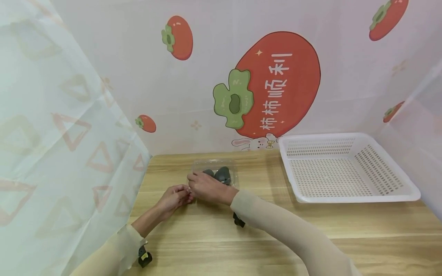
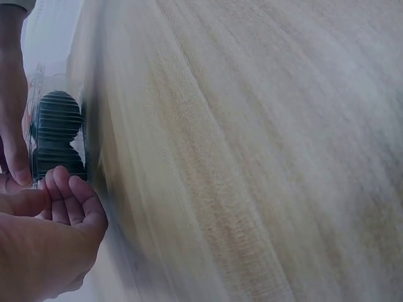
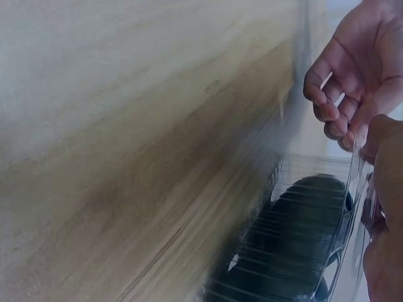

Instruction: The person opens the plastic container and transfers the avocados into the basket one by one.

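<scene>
A clear plastic box (image 1: 235,173) stands near the back of the table, holding dark green avocados (image 1: 223,175). At the box's front left corner my left hand (image 1: 175,198) pinches its edge between thumb and fingertips. My right hand (image 1: 210,188) reaches across the front of the box and grips the same edge, covering part of the fruit in the head view. In the right wrist view, both hands' fingertips meet at the thin clear rim (image 3: 356,165). Through the ribbed side wall, the left wrist view shows a rounded dark avocado (image 2: 58,116).
A white perforated plastic basket (image 1: 359,200) stands at the right of the wooden table (image 1: 214,249). Cloth walls (image 1: 207,96) printed with persimmons and triangles rise behind and on both sides. A black strap device (image 1: 144,257) is on my left wrist.
</scene>
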{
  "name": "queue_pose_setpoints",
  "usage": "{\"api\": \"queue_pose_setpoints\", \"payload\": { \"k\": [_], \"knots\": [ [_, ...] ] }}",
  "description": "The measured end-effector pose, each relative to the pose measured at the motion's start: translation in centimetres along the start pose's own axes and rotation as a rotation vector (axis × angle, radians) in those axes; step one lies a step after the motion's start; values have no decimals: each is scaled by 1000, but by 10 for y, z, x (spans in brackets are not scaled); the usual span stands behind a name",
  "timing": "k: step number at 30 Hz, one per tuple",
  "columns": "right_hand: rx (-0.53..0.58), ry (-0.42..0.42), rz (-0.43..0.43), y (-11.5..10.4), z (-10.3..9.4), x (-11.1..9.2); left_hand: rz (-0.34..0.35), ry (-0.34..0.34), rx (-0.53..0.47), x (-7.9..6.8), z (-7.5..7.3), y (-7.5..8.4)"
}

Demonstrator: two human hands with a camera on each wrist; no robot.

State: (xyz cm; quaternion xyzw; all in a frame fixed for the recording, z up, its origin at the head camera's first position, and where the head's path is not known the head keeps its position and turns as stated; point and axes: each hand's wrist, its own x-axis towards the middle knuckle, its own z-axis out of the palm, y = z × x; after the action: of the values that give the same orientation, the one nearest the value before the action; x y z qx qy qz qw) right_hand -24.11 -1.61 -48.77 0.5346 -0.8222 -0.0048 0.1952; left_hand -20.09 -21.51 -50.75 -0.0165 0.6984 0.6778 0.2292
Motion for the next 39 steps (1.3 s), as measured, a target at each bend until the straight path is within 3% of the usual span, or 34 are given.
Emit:
{"api": "queue_pose_setpoints", "payload": {
  "k": [16,28,39],
  "knots": [
    [268,93,42,9,4,-3,7,52,37,2,5,3],
    [305,179,26,13,3,-3,-1,53,48,2,4,5],
    [445,226,89,14,-2,-7,-9,56,41,2,4,3]
  ]
}}
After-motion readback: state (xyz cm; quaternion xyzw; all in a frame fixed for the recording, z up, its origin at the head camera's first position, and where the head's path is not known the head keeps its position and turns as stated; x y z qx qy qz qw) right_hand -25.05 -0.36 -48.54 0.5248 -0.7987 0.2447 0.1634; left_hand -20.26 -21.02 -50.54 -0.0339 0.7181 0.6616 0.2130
